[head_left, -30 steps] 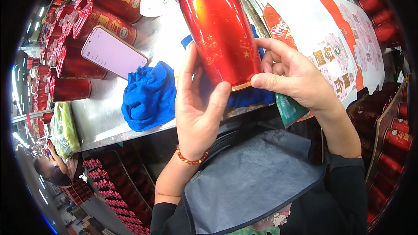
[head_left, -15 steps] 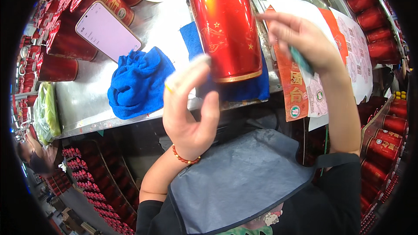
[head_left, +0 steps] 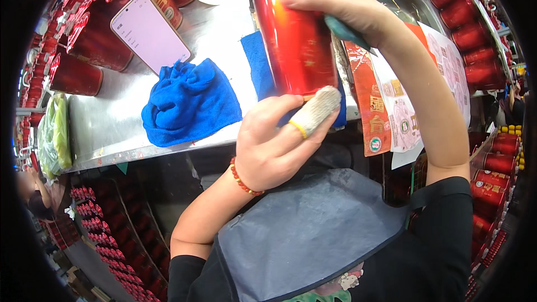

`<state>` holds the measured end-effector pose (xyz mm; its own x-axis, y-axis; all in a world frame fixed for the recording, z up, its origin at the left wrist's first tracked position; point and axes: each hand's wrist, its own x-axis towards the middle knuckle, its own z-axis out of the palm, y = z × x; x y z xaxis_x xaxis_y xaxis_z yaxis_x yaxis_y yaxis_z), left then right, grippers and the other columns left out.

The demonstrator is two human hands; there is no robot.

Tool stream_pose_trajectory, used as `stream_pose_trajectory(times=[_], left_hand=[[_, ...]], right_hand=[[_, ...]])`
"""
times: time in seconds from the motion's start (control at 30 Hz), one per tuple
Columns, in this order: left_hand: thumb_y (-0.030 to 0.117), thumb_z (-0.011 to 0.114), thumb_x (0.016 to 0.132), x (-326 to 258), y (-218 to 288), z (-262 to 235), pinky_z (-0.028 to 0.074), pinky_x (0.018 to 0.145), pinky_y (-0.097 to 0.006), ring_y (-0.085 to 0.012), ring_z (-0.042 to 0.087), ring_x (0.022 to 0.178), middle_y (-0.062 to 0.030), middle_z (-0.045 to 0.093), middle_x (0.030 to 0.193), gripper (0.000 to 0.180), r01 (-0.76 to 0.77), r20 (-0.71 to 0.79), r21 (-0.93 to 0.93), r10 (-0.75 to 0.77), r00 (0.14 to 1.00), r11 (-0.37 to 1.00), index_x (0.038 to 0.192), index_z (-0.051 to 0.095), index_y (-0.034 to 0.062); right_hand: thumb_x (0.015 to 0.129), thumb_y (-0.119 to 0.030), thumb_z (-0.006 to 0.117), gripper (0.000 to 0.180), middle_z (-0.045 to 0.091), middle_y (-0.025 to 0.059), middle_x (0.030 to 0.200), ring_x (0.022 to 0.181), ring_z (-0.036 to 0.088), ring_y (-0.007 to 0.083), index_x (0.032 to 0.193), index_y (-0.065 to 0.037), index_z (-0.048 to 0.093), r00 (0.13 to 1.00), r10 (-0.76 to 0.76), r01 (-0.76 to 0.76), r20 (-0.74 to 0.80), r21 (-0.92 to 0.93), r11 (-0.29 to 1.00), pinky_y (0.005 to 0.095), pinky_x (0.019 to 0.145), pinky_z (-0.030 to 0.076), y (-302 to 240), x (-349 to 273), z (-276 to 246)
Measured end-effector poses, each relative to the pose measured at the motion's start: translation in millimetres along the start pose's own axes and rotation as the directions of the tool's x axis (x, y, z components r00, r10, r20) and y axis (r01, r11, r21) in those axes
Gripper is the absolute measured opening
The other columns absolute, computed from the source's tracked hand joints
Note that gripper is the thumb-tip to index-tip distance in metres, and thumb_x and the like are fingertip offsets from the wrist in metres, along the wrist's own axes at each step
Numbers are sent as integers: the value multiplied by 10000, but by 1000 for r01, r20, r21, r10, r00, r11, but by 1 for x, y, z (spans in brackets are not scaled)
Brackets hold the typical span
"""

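Note:
A shiny red canister (head_left: 299,50) with gold stars lies over a blue cloth (head_left: 256,61) on the metal table. My right hand (head_left: 349,11) grips its upper part, the thumb across the front. A flat teal piece (head_left: 345,32), partly hidden, is tucked in that hand; I cannot make out its kind. My left hand (head_left: 279,140) closes on the canister's near end, and a knitted finger sleeve (head_left: 316,113) with a yellow edge covers one of its fingers. The bottom rim is mostly behind these fingers.
Left of the canister lie a crumpled blue cloth (head_left: 187,103) and a phone (head_left: 150,33) with a lit screen. Several red canisters (head_left: 75,75) stand at the left. Printed sheets (head_left: 405,112) cover the right side. A plastic bag (head_left: 55,134) sits at the left edge.
Both hands were off the canister and apart from it; now the right has come onto its upper part and the left onto its near end. The canister's near end has shifted slightly.

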<state>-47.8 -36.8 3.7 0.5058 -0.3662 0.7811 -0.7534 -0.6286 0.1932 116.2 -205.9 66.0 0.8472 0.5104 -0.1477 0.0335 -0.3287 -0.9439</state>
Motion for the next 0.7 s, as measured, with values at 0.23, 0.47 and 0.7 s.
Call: stream_pose_trajectory(times=[0.23,0.47,0.7], left_hand=[[-73,745,704,-11,0,1,569,832,-349,-280,672,975,-121,714,1129,391,143,-132,-85,-153,979,986,1081,758,28],[-81,740,712,-2,1,-8,569,815,-344,-280,672,963,-119,719,1122,382,127,-60,-75,-132,989,989,1075,760,35],[-103,725,738,-5,4,-10,561,842,-341,-289,681,952,-138,735,1088,340,216,-55,-113,-223,973,970,1051,764,25]], right_hand=[[788,-638,784,686,624,-48,688,571,585,-19,1107,-54,619,989,85,-116,124,273,955,113,419,411,33,-1,-30],[748,-662,793,882,711,146,1157,1018,722,202,1281,0,557,999,30,-35,-27,-234,971,316,879,582,-7,-9,-6],[822,-593,776,796,728,62,1063,744,660,14,1370,-75,521,981,77,-121,177,248,961,147,535,505,39,-7,-34]])
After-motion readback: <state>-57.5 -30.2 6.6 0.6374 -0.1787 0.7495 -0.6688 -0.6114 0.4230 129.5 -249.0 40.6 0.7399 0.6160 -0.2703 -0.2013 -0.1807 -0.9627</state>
